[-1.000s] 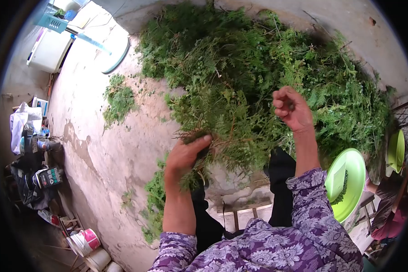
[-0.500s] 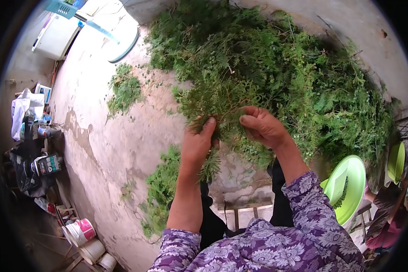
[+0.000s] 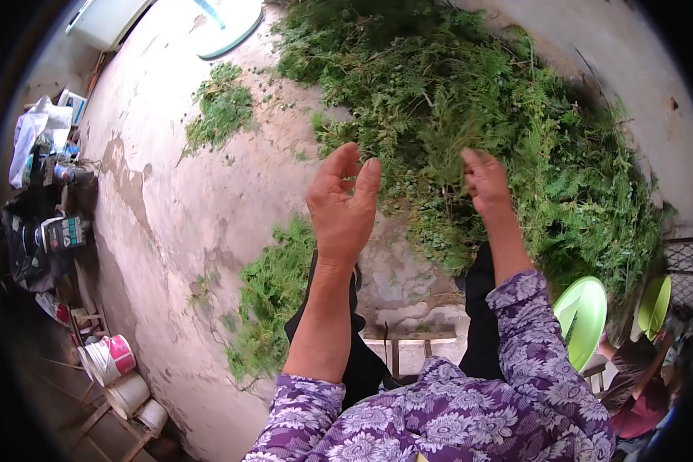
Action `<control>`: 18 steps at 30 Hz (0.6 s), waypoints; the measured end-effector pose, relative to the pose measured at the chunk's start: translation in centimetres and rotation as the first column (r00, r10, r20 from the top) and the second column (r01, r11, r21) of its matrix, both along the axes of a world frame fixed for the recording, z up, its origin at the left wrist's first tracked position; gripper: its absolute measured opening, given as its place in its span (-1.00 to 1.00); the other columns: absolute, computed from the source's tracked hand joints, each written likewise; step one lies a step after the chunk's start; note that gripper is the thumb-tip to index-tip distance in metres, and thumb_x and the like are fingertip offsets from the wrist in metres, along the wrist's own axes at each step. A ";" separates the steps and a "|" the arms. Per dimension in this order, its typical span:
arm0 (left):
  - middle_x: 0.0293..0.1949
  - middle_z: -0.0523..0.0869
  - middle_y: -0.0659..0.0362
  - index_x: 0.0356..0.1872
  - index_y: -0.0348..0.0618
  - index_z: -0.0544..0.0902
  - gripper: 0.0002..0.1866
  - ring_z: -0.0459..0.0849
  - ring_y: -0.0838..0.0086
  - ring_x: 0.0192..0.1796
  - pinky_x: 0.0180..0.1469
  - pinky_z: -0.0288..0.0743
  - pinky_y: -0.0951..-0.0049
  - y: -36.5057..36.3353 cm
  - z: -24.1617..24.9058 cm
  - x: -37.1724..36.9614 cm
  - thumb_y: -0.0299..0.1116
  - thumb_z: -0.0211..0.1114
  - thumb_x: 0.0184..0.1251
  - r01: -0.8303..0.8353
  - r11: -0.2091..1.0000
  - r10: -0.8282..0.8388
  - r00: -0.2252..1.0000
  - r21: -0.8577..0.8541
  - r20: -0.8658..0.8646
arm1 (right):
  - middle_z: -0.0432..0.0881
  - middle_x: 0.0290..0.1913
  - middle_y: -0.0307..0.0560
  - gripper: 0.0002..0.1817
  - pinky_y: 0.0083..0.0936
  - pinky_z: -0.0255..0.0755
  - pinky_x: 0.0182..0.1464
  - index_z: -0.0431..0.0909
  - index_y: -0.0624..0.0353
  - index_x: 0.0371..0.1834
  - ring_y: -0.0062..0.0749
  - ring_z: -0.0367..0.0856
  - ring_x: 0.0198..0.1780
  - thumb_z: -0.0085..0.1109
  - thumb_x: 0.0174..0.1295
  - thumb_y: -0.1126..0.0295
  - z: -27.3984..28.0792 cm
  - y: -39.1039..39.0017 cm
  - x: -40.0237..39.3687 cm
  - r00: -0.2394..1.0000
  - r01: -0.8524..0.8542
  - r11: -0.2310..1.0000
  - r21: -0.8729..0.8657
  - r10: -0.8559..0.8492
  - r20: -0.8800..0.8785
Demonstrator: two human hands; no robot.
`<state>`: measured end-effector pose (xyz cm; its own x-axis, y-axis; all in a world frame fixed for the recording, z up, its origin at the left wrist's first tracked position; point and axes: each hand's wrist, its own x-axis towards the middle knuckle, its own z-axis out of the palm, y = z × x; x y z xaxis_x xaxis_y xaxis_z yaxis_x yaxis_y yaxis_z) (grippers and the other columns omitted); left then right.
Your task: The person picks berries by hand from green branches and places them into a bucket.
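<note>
My left hand [image 3: 342, 204] is raised over the bare floor left of the heap, thumb apart from its half-curled fingers, with nothing visible in it. My right hand [image 3: 487, 183] is closed at the near edge of the big heap of green conifer branches [image 3: 562, 154]. A blurred evergreen sprig [image 3: 456, 150] sticks out from its fingertips toward the heap. Motion smears the sprig, and its outline merges with the greenery behind. Left of my left forearm lies a smaller pile of cut sprigs [image 3: 273, 296]. Another small clump [image 3: 222, 108] is farther off on the floor.
A lime-green basin [image 3: 581, 319] stands to my right, near another person's arm [image 3: 654, 369]. White buckets [image 3: 109, 359] and a black bag [image 3: 27, 250] line the left side. A round stand base [image 3: 235, 35] is at the back, and a wall borders the heap.
My hands have moved apart. My left hand has let go of the sprig and opened; my right hand has carried it right and up toward the heap. The view has shifted slightly.
</note>
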<state>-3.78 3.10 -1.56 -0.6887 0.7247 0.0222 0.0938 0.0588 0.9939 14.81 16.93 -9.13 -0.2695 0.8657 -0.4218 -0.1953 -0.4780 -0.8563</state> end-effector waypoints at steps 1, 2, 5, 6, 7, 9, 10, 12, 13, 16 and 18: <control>-0.24 0.61 0.11 -0.06 -0.32 0.51 -0.56 0.54 0.52 -0.22 -0.21 0.44 0.51 -0.1 -0.1 -0.3 -0.21 0.30 0.11 -0.026 0.999 0.026 1.000 0.036 0.000 | 0.46 -0.58 -0.33 -0.78 -0.75 0.11 -0.71 0.52 0.14 -0.37 -0.73 0.28 -0.68 0.28 0.04 0.26 -0.1 -1.3 -2.0 0.996 -0.032 0.999 0.015 0.031 0.087; -0.26 0.62 0.12 -0.09 -0.32 0.52 -0.58 0.55 0.53 -0.26 -0.24 0.45 0.53 -0.2 -0.1 -0.5 -0.23 0.30 0.12 -0.049 0.996 0.049 0.999 0.072 -0.001 | 0.48 -0.56 -0.32 -0.76 -0.72 0.15 -0.68 0.53 0.15 -0.38 -0.70 0.33 -0.65 0.29 0.03 0.23 -0.5 -2.9 -4.0 0.983 -0.061 0.998 0.029 0.055 0.172; -0.31 0.62 0.13 -0.13 -0.34 0.53 -0.62 0.55 0.55 -0.33 -0.28 0.45 0.57 -1.0 0.9 -0.9 -0.25 0.29 0.13 -0.069 0.993 0.068 0.998 0.095 0.011 | 0.56 -0.42 -0.29 -0.71 -0.61 0.37 -0.39 0.55 0.20 -0.32 -0.63 0.47 -0.41 0.26 0.05 0.19 -3.8 -9.8 -10.3 0.888 -0.439 0.894 0.092 0.416 0.199; -0.31 0.62 0.13 -0.13 -0.34 0.53 -0.62 0.55 0.55 -0.33 -0.28 0.45 0.57 -1.4 1.0 -1.1 -0.25 0.29 0.13 -0.072 0.993 0.072 0.997 0.098 0.006 | 0.57 -0.36 -0.22 -0.71 -0.58 0.39 -0.26 0.55 0.23 -0.25 -0.54 0.51 -0.30 0.22 0.06 0.24 -1.3 -12.6 -12.7 0.854 -0.520 0.822 0.231 0.493 0.166; -0.32 0.62 0.13 -0.13 -0.34 0.53 -0.63 0.55 0.56 -0.36 -0.30 0.45 0.58 -1.7 0.9 -1.2 -0.27 0.28 0.14 -0.091 0.992 0.091 0.996 0.091 0.003 | 0.58 -0.34 -0.18 -0.68 -0.58 0.38 -0.23 0.54 0.25 -0.21 -0.53 0.52 -0.25 0.22 0.05 0.25 -2.5 -16.2 -15.0 0.869 -0.467 0.823 0.325 0.495 -0.004; -0.35 0.61 0.14 -0.14 -0.35 0.52 -0.64 0.55 0.58 -0.37 -0.32 0.45 0.59 -2.3 0.0 -1.7 -0.27 0.27 0.15 -0.109 0.987 0.113 0.993 0.117 -0.029 | 0.58 -0.32 -0.14 -0.65 -0.58 0.38 -0.20 0.53 0.26 -0.17 -0.51 0.52 -0.19 0.21 0.04 0.25 -6.0 -18.6 -16.9 0.852 -0.398 0.828 0.395 0.494 -0.175; -0.35 0.61 0.14 -0.14 -0.35 0.52 -0.64 0.55 0.58 -0.37 -0.32 0.45 0.59 -2.5 0.1 -2.0 -0.27 0.27 0.15 -0.114 0.987 0.117 0.993 0.110 -0.024 | 0.58 -0.31 -0.12 -0.62 -0.57 0.38 -0.20 0.52 0.27 -0.15 -0.50 0.52 -0.19 0.22 0.02 0.25 -7.3 -18.3 -17.1 0.865 -0.439 0.847 0.300 0.489 -0.114; -0.35 0.60 0.15 -0.14 -0.35 0.52 -0.65 0.54 0.59 -0.33 -0.27 0.45 0.59 -2.9 0.7 -2.4 -0.26 0.26 0.17 -0.117 0.987 0.108 0.990 0.109 0.088 | 0.58 -0.28 -0.08 -0.58 -0.55 0.40 -0.21 0.50 0.29 -0.12 -0.47 0.52 -0.19 0.23 0.00 0.25 -9.9 -16.5 -17.1 0.867 -0.497 0.861 0.104 0.498 0.017; -0.35 0.60 0.15 -0.14 -0.35 0.52 -0.65 0.54 0.59 -0.33 -0.27 0.45 0.59 -3.1 0.9 -2.8 -0.26 0.26 0.17 -0.128 0.986 0.118 0.989 0.108 0.094 | 0.58 -0.27 -0.06 -0.56 -0.54 0.40 -0.22 0.48 0.30 -0.10 -0.45 0.53 -0.18 0.24 -0.01 0.25 -11.5 -15.3 -16.9 0.856 -0.513 0.859 0.003 0.511 0.083; -0.21 0.59 0.16 -0.10 -0.34 0.50 -0.73 0.53 0.60 -0.18 -0.10 0.40 0.63 -3.6 1.6 -3.7 -0.39 0.19 0.23 -0.110 0.987 0.083 0.974 0.118 0.210 | 0.58 -0.26 -0.01 -0.44 -0.51 0.42 -0.33 0.42 0.31 0.02 -0.40 0.54 -0.26 0.27 -0.07 0.25 -24.1 -11.4 -14.9 0.786 -0.508 0.859 -0.069 0.494 0.372; -0.20 0.60 0.14 -0.10 -0.34 0.50 -0.72 0.54 0.58 -0.18 -0.12 0.40 0.62 -3.9 1.8 -4.1 -0.38 0.18 0.24 -0.111 0.989 0.083 0.965 0.099 0.250 | 0.57 -0.36 -0.05 -0.33 -0.50 0.37 -0.50 0.32 0.31 0.12 -0.46 0.50 -0.42 0.28 -0.09 0.26 -23.0 -8.8 -13.5 0.747 -0.318 0.914 -0.251 0.404 0.528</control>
<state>-7.88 -0.81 0.27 -0.7501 0.6566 -0.0788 -0.1535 -0.0570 0.9865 1.30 8.13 -32.15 -0.2296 0.6744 -0.7017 0.5063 -0.5330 -0.6779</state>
